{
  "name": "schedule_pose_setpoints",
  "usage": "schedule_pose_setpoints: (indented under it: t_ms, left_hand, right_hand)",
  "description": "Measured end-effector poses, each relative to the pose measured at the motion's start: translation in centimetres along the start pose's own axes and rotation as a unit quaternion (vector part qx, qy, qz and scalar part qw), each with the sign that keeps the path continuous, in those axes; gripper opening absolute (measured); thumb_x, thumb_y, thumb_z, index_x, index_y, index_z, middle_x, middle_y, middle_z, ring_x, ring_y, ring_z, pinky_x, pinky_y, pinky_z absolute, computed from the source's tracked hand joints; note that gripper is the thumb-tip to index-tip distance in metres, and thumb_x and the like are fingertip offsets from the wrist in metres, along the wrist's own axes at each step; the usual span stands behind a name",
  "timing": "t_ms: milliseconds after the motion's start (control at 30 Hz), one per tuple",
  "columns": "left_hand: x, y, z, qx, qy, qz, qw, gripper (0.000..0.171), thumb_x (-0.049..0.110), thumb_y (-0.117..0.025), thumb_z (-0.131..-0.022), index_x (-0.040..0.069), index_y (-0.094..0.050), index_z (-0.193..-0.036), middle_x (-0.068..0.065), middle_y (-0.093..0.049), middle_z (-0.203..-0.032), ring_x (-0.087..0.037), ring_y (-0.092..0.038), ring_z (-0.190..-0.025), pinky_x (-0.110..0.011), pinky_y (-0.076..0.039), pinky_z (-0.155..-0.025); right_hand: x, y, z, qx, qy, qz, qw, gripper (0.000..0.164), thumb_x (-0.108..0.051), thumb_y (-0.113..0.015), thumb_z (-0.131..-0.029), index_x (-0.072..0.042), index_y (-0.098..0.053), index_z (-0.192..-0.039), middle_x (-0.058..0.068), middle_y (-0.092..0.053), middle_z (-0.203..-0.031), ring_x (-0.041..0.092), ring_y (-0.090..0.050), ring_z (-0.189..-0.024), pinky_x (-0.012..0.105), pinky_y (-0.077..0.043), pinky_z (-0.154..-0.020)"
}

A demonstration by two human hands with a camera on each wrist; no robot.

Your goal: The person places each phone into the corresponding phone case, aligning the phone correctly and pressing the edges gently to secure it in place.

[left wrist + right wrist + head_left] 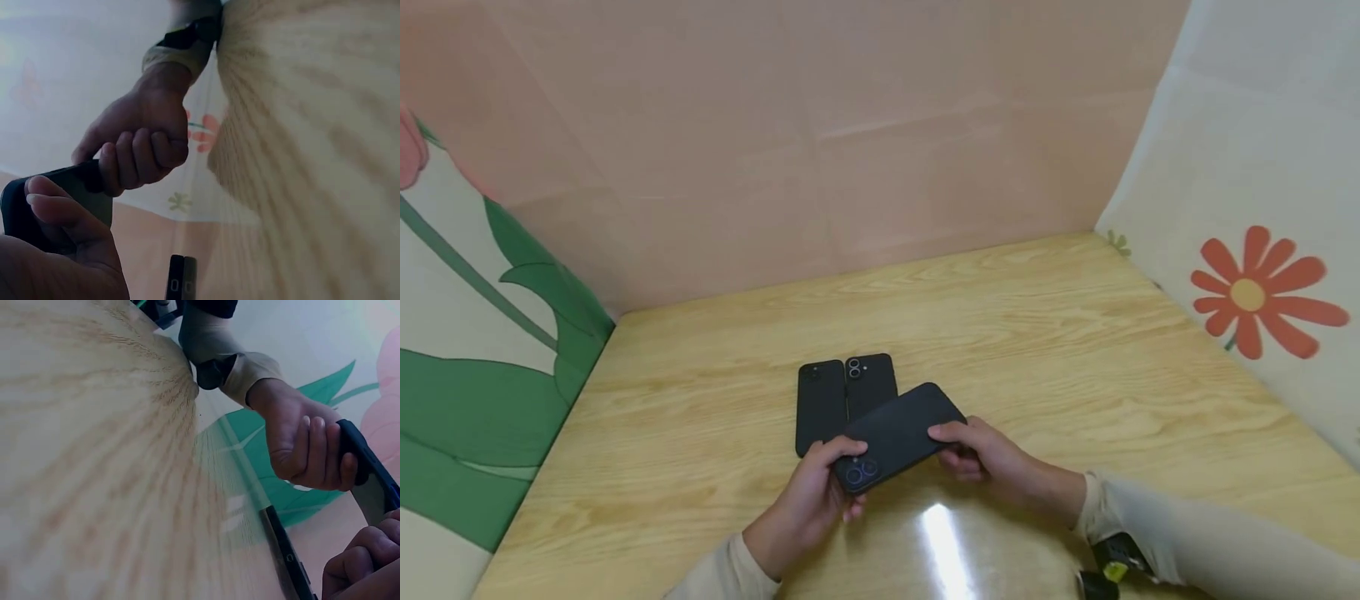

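Note:
Both hands hold a dark smartphone [898, 433] above the table, its back with the camera lenses turned up. My left hand [812, 496] grips the lens end, thumb on the back and fingers underneath. At the other end my right hand [988, 454] pinches the phone, with its thumb on top and fingers curled below. In the left wrist view, the phone [94, 200] spans between the two hands. Behind it, a black phone [820, 408] and another black phone [871, 383] lie side by side on the table, backs up; the held phone partly hides the right one.
The wood-grain table [1037, 333] reaches back to a plain pinkish backdrop [850, 150]. A cloth with a red flower [1247, 296] borders the right side, and a green leaf-patterned cloth [475, 417] the left. A dark strap device [1120, 554] sits at the right sleeve.

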State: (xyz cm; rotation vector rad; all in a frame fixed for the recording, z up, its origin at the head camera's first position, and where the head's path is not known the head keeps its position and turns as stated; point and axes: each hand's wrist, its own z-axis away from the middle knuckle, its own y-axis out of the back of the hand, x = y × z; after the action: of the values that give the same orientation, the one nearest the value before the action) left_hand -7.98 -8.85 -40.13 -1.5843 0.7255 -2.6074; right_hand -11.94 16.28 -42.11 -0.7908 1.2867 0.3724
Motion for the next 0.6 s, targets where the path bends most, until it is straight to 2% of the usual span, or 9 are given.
schedule_pose_setpoints:
  t_ms: [100, 167, 233, 267, 367, 433, 500, 533, 600]
  left_hand:
    - [0.6, 0.1, -0.1, 0.033, 0.004, -0.022, 0.9992, 0.033, 0.023, -0.055, -0.09, 0.005, -0.041, -0.115, 0.007, -0.067, -0.068, -0.007, -0.055, -0.047, -0.019, -0.04, -0.045]
    - [1.1, 0.2, -0.1, 0.058, 0.001, -0.045, 0.9973, 0.043, 0.023, -0.058, -0.087, 0.004, -0.036, -0.119, 0.005, -0.067, -0.073, -0.006, -0.056, -0.052, -0.02, -0.041, -0.047]
    - [1.6, 0.5, -0.1, 0.074, -0.005, -0.076, 0.9943, 0.046, 0.021, -0.059, -0.085, 0.0, -0.04, -0.121, 0.005, -0.067, -0.075, -0.005, -0.058, -0.056, -0.021, -0.044, -0.051]
    - [1.8, 0.6, -0.1, 0.077, -0.007, -0.094, 0.9926, 0.046, 0.02, -0.058, -0.084, -0.001, -0.042, -0.121, 0.005, -0.067, -0.076, -0.005, -0.06, -0.059, -0.021, -0.045, -0.053]
    - [2.2, 1.0, -0.1, 0.061, -0.018, -0.153, 0.9861, 0.04, 0.016, -0.056, -0.084, -0.008, -0.059, -0.116, 0.005, -0.071, -0.081, -0.003, -0.065, -0.071, -0.021, -0.051, -0.069]
    - [2.2, 1.1, -0.2, 0.051, -0.02, -0.179, 0.9824, 0.04, 0.015, -0.056, -0.084, -0.008, -0.065, -0.115, 0.002, -0.075, -0.091, -0.003, -0.067, -0.079, -0.021, -0.051, -0.08]
    - [2.1, 1.1, -0.3, 0.047, -0.014, -0.18, 0.9824, 0.043, 0.016, -0.057, -0.084, -0.009, -0.062, -0.119, -0.001, -0.072, -0.104, -0.004, -0.067, -0.087, -0.021, -0.049, -0.085]
    - [2.0, 1.1, -0.3, 0.049, -0.007, -0.175, 0.9834, 0.044, 0.016, -0.057, -0.084, -0.009, -0.061, -0.119, -0.002, -0.071, -0.105, -0.004, -0.067, -0.087, -0.02, -0.05, -0.084]
    - [1.8, 1.1, -0.5, 0.054, 0.004, -0.15, 0.9872, 0.044, 0.016, -0.057, -0.083, -0.008, -0.059, -0.119, -0.003, -0.072, -0.101, -0.004, -0.066, -0.079, -0.02, -0.051, -0.073]
  right_hand:
    - [-0.6, 0.1, -0.1, 0.007, -0.013, 0.028, 1.0, 0.042, -0.019, -0.046, -0.1, -0.019, -0.048, -0.058, -0.013, -0.032, -0.05, 0.006, -0.019, -0.046, 0.023, -0.013, -0.044]
    - [-1.3, 0.4, -0.2, 0.009, -0.02, 0.064, 0.998, 0.041, -0.021, -0.049, -0.1, -0.017, -0.045, -0.059, -0.012, -0.033, -0.052, 0.006, -0.021, -0.047, 0.022, -0.016, -0.045]
    - [-2.1, 0.7, -0.3, 0.001, -0.026, 0.123, 0.992, 0.042, -0.024, -0.051, -0.101, -0.012, -0.043, -0.061, -0.011, -0.033, -0.053, 0.006, -0.024, -0.048, 0.022, -0.018, -0.046]
    - [-2.4, 0.9, -0.4, -0.004, -0.029, 0.155, 0.988, 0.043, -0.025, -0.052, -0.1, -0.008, -0.043, -0.062, -0.011, -0.034, -0.053, 0.006, -0.024, -0.048, 0.022, -0.019, -0.047]
    - [-3.3, 1.4, -0.3, -0.023, -0.032, 0.24, 0.97, 0.044, -0.026, -0.055, -0.101, 0.003, -0.046, -0.069, -0.01, -0.035, -0.053, 0.005, -0.028, -0.049, 0.022, -0.022, -0.047]
    - [-3.5, 1.6, -0.2, -0.024, -0.039, 0.271, 0.961, 0.043, -0.025, -0.056, -0.1, 0.008, -0.049, -0.073, -0.01, -0.035, -0.054, 0.005, -0.028, -0.049, 0.022, -0.024, -0.048]
    - [-3.5, 1.5, -0.1, -0.019, -0.05, 0.277, 0.959, 0.041, -0.026, -0.056, -0.1, 0.007, -0.05, -0.075, -0.009, -0.036, -0.056, 0.005, -0.029, -0.05, 0.021, -0.025, -0.048]
    - [-3.4, 1.5, -0.1, -0.014, -0.057, 0.274, 0.96, 0.041, -0.027, -0.056, -0.1, 0.005, -0.05, -0.075, -0.008, -0.037, -0.057, 0.005, -0.03, -0.05, 0.021, -0.025, -0.048]
    - [-3.2, 1.3, -0.1, -0.003, -0.072, 0.265, 0.962, 0.041, -0.029, -0.056, -0.1, 0.0, -0.048, -0.071, -0.008, -0.037, -0.057, 0.006, -0.029, -0.049, 0.021, -0.025, -0.048]
